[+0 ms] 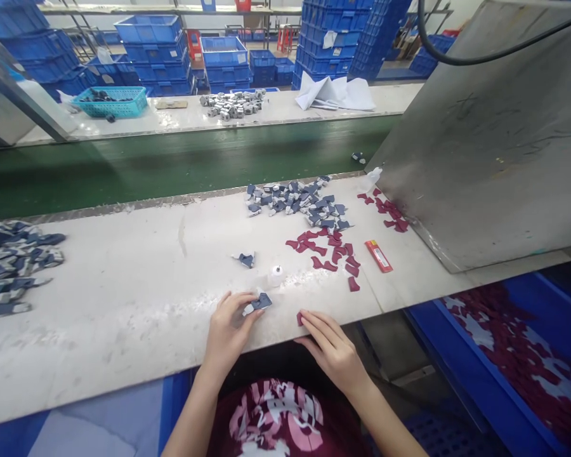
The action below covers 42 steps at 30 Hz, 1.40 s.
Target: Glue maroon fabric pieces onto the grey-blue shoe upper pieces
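Observation:
Between the thumb and fingers of my left hand (230, 327) is a small blue-and-white plastic part (261, 301), held just over the white worktop. My right hand (332, 349) pinches a small dark-red plastic piece (300, 318) near the table's front edge. A little white bottle with a dark tip (276, 274) stands beyond my hands, and a single blue-and-white part (245, 259) lies behind it to the left. Farther back is a pile of blue-and-white parts (295, 198). Loose dark-red pieces (335, 251) are scattered in front of that pile.
A red packet (379, 256) and more dark-red pieces (393, 216) lie beside a metal panel (485, 139). Another blue-and-white heap (14, 260) sits at far left. Behind runs a green conveyor belt (195, 155). A blue bin (471, 362) of red pieces stands lower right.

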### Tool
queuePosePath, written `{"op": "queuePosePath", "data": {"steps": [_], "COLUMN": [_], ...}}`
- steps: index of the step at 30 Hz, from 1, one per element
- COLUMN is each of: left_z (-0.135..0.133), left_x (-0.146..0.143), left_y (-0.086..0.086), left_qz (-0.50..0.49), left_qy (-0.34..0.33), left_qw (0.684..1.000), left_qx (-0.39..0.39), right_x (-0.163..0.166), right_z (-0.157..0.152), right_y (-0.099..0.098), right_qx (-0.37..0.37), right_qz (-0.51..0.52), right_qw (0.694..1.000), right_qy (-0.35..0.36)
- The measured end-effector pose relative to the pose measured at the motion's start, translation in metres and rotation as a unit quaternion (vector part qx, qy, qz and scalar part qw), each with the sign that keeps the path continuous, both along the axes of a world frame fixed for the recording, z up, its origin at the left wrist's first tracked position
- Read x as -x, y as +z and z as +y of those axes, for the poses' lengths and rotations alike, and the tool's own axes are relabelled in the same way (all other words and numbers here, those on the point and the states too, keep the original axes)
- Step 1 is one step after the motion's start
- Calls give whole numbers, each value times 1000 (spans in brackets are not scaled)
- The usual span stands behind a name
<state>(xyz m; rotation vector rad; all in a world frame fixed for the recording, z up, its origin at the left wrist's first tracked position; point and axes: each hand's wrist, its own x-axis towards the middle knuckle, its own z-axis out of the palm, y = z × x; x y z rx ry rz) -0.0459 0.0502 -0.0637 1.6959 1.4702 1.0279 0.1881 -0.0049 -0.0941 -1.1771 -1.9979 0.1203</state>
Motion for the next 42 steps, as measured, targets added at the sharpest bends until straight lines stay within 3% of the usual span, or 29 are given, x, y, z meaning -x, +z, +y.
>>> {"op": "queuePosePath", "data": {"steps": [4, 7, 10, 15, 19, 23, 29, 34, 38, 42], "left_z": [-8, -11, -13, -17, -22, -26, -24, -26, -27, -26], "left_x": [-8, -16, -25, -37, -42, -44, -46, -41, -41, -44], "left_y": [6, 7, 9, 18, 21, 19, 22, 31, 34, 37], "left_qz": [-98, -162, -206, -267, -301, -310, -302, -259, -296, -335], "left_qy": [37, 68, 87, 73, 56, 51, 26, -20, -18, -2], "left_qw": [992, 981, 969, 950, 943, 941, 944, 960, 946, 927], "left_qx": [66, 89, 108, 147, 133, 123, 135, 109, 135, 171], "right_x": [-1, 5, 18, 48, 64, 71, 70, 64, 62, 57], "right_z": [-6, -8, -7, 5, 12, 12, 10, 8, 7, 7], "right_y": [2, 14, 32, 56, 61, 62, 57, 54, 56, 58], "right_qx": [-31, -5, 72, 172, 211, 222, 204, 137, 70, 52], "right_qz": [45, 117, 234, 396, 467, 490, 479, 397, 338, 319], "right_qw": [998, 991, 960, 895, 849, 829, 838, 894, 928, 935], "right_qy": [12, -62, -139, -114, -127, -156, -165, -154, -140, -146]}}
